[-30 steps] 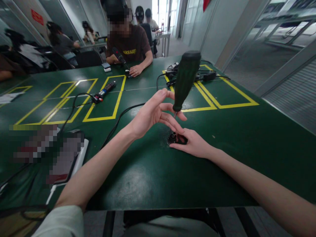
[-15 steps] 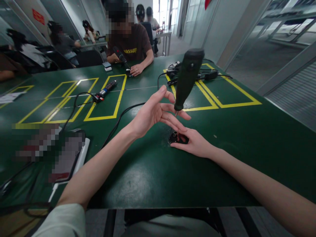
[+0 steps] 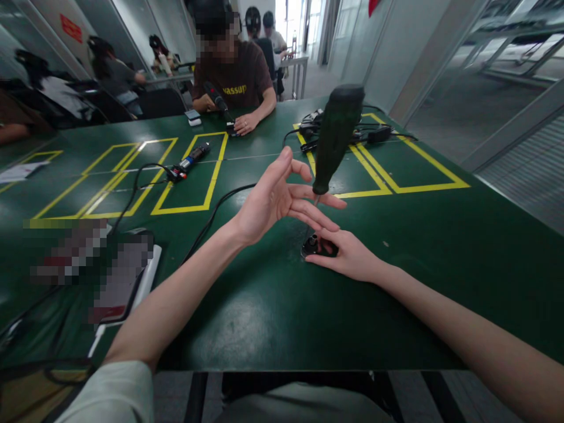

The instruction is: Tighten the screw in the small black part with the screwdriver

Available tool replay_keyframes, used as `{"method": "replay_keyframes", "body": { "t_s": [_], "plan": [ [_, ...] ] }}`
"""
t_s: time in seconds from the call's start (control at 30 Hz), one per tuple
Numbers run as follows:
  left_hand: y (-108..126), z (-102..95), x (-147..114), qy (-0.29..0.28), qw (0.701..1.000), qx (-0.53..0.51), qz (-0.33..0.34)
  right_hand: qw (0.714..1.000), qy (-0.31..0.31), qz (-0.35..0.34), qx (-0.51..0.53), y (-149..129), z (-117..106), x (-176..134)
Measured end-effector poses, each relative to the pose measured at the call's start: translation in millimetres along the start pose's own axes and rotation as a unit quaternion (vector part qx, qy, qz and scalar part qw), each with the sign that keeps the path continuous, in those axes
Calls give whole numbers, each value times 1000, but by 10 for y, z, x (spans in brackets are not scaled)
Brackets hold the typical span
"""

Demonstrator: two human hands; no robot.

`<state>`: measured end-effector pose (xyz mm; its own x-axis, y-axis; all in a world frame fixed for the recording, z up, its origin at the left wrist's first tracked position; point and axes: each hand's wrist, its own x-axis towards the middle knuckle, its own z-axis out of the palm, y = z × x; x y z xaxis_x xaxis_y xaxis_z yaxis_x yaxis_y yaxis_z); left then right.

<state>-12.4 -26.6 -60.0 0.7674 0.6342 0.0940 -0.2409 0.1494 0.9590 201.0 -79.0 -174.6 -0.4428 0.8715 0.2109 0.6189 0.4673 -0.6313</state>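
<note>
A screwdriver [image 3: 338, 138] with a thick dark handle stands tilted, its handle leaning right and its thin shaft pointing down. My left hand [image 3: 277, 202] is beside the shaft with fingers stretched and spread. The shaft runs among those fingers without a closed grip around it. Below, my right hand [image 3: 355, 255] pinches a small flat black part [image 3: 325, 248] against the green table [image 3: 247, 305]. A short metallic cylinder shows at the part's left end. The screwdriver's tip comes down near that end, but I cannot tell whether it touches.
Across the table a person [image 3: 238, 76] holds a black tool. A cabled electric screwdriver [image 3: 194, 155] lies left of centre. Black adapters and cables [image 3: 311, 129] lie beyond my hands. A phone [image 3: 126, 276] rests at left near another blurred device. Yellow tape [image 3: 180, 210] marks rectangles on the table.
The spread fingers of my left hand have shifted slightly to the right around the shaft. The black part and my right hand stay in place.
</note>
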Motion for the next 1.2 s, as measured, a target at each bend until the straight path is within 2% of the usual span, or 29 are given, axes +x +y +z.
{"method": "replay_keyframes", "body": {
  "t_s": [0.27, 0.53, 0.77, 1.03, 1.2],
  "plan": [
    [6, 4, -10, 0, 999, 48, -26, 1000, 11, -5, -1, 0, 16, 5],
    [-4, 3, 8, 15, 1000, 26, 6, 1000, 14, -11, 3, -19, 6, 14],
    [3, 29, -2, 16, 998, 65, -21, 1000, 15, -9, -5, 7, 13, 10],
    [-15, 55, 13, 19, 1000, 23, -2, 999, 27, -16, -4, 35, 34, -2],
    [-1, 66, 9, 20, 999, 48, -9, 1000, 22, -14, -1, 12, 22, 4]
  ]
}}
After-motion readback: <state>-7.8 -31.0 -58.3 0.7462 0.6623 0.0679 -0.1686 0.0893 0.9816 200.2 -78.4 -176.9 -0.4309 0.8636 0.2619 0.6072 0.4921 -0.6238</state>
